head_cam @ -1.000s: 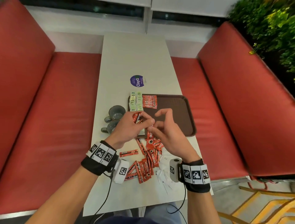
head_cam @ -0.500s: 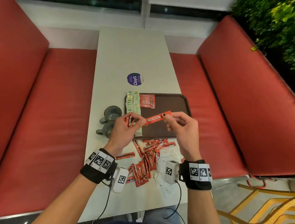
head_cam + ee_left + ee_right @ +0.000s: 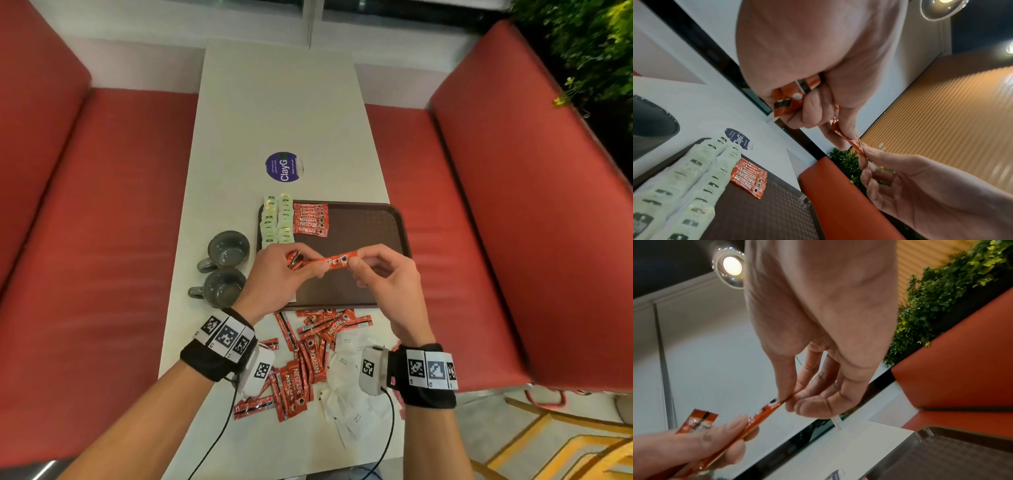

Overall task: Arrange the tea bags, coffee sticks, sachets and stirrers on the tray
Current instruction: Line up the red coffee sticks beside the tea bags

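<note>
A brown tray (image 3: 376, 240) carries two rows of green tea bags (image 3: 277, 219) along its left side, and beside them a neat row of red coffee sticks (image 3: 310, 219). Above the tray's near half, one red coffee stick (image 3: 337, 262) spans both hands. My right hand (image 3: 358, 260) pinches its right end (image 3: 774, 404). My left hand (image 3: 310, 270) pinches its left part and also grips a small bundle of red sticks (image 3: 795, 95) in its palm. A loose pile of red sticks (image 3: 308, 353) and white sachets (image 3: 346, 387) lies on the table below the tray.
Two grey mugs (image 3: 227, 248) (image 3: 221, 287) stand left of the tray. A purple round sticker (image 3: 282, 167) marks the white table beyond it. Red benches flank the table on both sides, and a green plant (image 3: 589, 44) fills the far right corner.
Both hands rose from the loose pile to above the tray with one stick stretched between them. Since half a second ago the hands have drawn closer, so less of the stick shows.
</note>
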Motion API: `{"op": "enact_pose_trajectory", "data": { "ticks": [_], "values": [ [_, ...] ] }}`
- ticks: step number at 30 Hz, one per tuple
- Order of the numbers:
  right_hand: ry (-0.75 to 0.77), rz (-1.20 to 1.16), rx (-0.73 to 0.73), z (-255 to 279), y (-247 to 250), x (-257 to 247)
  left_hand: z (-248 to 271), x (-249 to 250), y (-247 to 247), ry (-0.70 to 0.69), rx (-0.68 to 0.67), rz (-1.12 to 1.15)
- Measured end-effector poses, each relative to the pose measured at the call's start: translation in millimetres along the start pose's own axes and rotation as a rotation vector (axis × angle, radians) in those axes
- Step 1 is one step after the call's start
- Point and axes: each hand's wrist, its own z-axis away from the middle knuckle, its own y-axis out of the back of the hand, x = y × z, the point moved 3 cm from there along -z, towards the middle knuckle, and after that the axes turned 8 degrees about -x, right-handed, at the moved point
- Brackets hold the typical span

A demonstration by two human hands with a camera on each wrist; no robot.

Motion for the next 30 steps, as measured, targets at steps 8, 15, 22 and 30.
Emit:
{"op": "enact_pose_trajectory", "data": {
  "ticks": [8,15,22,30],
  "values": [
    [-0.080,0.309,-0.169,-67.9,6.4,30.1,-52.0,-30.8,3.5,0.107,0.057,-0.230],
    [-0.178,0.424,-0.056,-144.1,2.1,94.8,-76.8,-44.0,-26.3,0.057,0.194,-0.679],
    [-0.249,0.383,-0.053,-181.7,-23.9,138.4,-103.7,-60.3,-65.9,0.181,-0.015,-0.946],
    [-0.322,0.470,-0.088,-194.7,-39.9,151.0,-135.4,-72.2,-65.6,0.282,-0.064,-0.999]
  ]
}}
